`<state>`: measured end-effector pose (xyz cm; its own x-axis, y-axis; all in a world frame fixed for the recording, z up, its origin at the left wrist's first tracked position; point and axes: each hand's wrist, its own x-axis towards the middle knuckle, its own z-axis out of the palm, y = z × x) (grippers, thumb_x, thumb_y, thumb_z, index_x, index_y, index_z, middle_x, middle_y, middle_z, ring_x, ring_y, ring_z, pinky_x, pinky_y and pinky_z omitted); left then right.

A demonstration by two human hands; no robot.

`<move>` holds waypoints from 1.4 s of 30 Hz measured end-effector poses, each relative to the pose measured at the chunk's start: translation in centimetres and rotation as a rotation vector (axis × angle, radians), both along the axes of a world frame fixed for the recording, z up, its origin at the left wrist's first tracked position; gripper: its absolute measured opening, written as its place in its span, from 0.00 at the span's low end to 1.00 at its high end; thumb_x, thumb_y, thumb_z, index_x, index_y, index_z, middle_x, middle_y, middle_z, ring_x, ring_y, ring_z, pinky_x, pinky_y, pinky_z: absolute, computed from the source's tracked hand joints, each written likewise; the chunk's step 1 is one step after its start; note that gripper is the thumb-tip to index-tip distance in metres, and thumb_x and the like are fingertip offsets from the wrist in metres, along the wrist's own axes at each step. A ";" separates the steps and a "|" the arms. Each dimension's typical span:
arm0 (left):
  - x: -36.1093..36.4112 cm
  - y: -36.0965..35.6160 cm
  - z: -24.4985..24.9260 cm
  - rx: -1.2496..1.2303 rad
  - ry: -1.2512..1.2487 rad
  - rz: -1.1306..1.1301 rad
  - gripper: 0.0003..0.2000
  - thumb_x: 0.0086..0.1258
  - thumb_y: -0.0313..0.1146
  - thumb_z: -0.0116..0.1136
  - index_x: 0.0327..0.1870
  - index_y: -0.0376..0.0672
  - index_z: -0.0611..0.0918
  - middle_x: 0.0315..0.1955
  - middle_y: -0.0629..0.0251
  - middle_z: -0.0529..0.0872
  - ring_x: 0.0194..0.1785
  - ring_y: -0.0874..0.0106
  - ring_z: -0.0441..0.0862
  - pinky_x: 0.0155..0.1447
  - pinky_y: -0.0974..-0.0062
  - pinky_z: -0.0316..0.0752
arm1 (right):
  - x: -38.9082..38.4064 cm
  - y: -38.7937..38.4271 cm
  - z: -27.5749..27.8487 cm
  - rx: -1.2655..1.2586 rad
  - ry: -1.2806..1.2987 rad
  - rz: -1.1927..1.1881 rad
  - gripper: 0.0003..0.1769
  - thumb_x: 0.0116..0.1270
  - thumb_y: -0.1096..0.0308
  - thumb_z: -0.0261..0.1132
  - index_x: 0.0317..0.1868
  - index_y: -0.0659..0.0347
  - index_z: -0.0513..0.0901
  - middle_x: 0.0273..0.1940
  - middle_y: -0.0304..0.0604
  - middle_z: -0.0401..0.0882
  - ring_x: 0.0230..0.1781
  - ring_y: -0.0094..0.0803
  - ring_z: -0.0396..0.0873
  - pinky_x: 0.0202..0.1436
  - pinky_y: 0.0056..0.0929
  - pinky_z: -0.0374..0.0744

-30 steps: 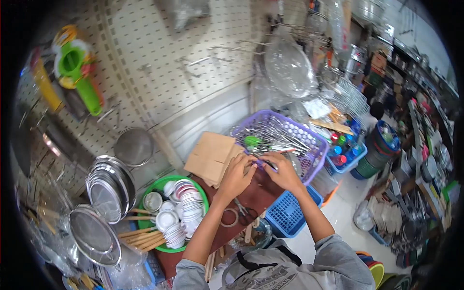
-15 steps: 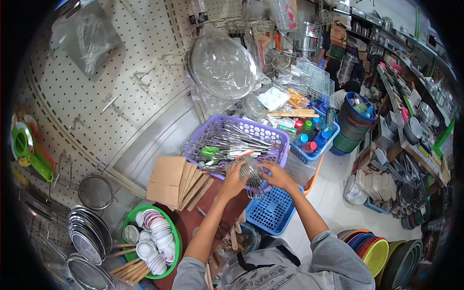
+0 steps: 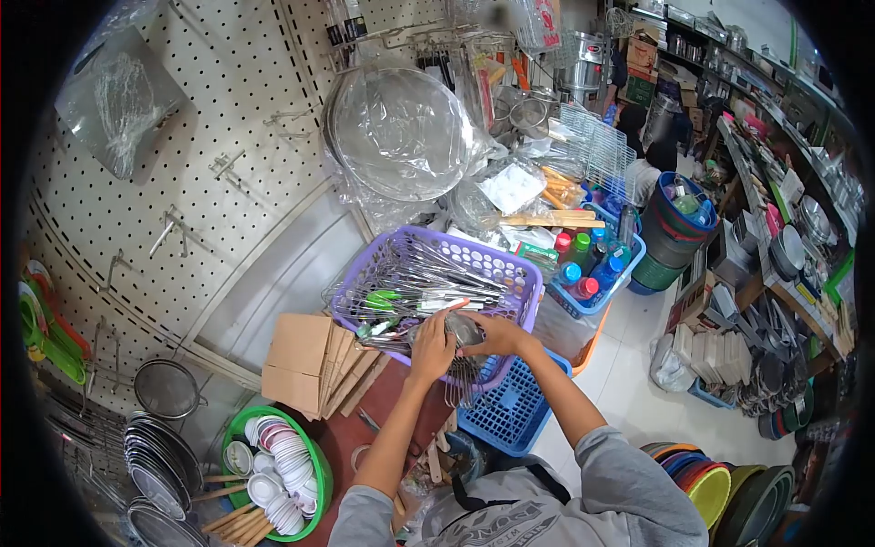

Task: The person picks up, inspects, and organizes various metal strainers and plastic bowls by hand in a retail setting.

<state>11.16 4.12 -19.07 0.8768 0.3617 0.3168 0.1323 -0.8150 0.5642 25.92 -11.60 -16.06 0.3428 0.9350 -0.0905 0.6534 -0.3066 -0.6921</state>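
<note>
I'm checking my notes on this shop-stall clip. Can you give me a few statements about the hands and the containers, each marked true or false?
1. Both the left hand and the right hand grip a silver wire utensil at the front edge of the purple plastic basket. True.
2. That basket is empty. False: it is full of metal utensils.
3. The round green basin holds white dishes. True.
4. The brown cardboard pieces lie to the basket's right. False: they lie to its left.

A white pegboard wall meets a pale tiled floor beside crowded shelves.
</note>
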 end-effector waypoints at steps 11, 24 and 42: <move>-0.3 -0.8 1.9 -0.042 -0.037 0.036 0.30 0.71 0.31 0.52 0.78 0.43 0.70 0.69 0.48 0.78 0.70 0.46 0.76 0.74 0.50 0.68 | 0.9 0.5 -1.6 0.236 0.075 -0.216 0.47 0.58 0.38 0.76 0.75 0.50 0.78 0.50 0.61 0.90 0.47 0.53 0.91 0.59 0.45 0.84; 0.1 -0.7 1.6 -0.131 -0.096 0.048 0.29 0.64 0.27 0.63 0.69 0.45 0.76 0.75 0.54 0.73 0.74 0.47 0.73 0.73 0.48 0.69 | -1.0 -0.7 0.1 0.361 -0.139 -0.221 0.34 0.56 0.44 0.76 0.64 0.42 0.89 0.53 0.43 0.92 0.46 0.46 0.91 0.53 0.40 0.88; 2.6 0.8 5.2 -0.041 -0.113 0.169 0.27 0.65 0.18 0.58 0.66 0.52 0.83 0.59 0.57 0.87 0.58 0.51 0.82 0.65 0.56 0.76 | 0.1 -0.9 -0.3 0.803 0.144 -0.404 0.30 0.59 0.79 0.55 0.63 0.61 0.85 0.63 0.52 0.84 0.68 0.45 0.78 0.73 0.39 0.73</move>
<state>13.78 4.92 -13.85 0.7625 0.5151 0.3914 0.1990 -0.7624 0.6157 25.97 -12.47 -16.32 0.6939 0.5463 0.4692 0.4918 0.1165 -0.8629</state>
